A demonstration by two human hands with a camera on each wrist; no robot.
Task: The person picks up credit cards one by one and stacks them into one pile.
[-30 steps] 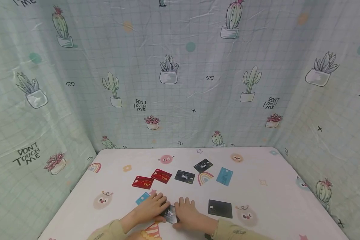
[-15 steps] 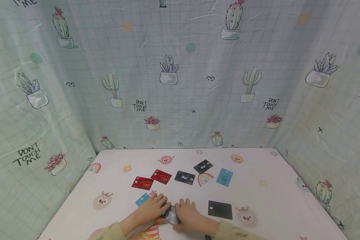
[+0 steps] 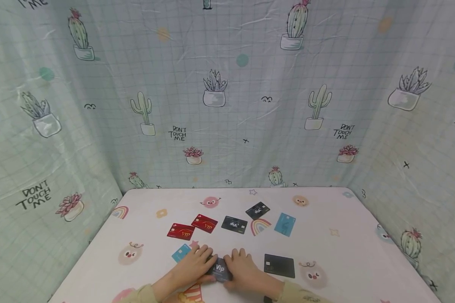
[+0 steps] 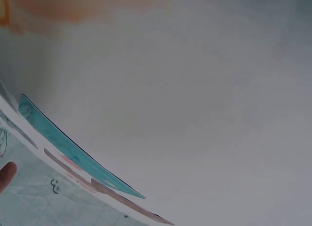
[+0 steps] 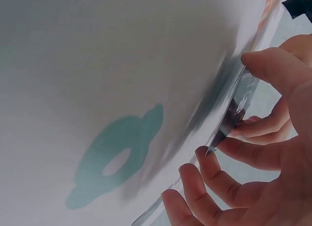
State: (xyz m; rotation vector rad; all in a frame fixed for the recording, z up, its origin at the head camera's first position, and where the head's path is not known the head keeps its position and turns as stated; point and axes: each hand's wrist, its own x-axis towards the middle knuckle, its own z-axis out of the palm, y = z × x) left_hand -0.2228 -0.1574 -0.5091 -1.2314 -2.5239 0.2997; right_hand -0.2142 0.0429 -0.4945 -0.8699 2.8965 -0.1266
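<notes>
Having been tilted slightly, its glare lessened, the dark Vip card (image 3: 220, 269) is pinched between left hand (image 3: 194, 264) and right hand (image 3: 243, 268) above the surface (image 3: 356, 261); handling is judged unfinished.

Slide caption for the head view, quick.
Left hand and right hand hold a dark card between them over the table.
</notes>
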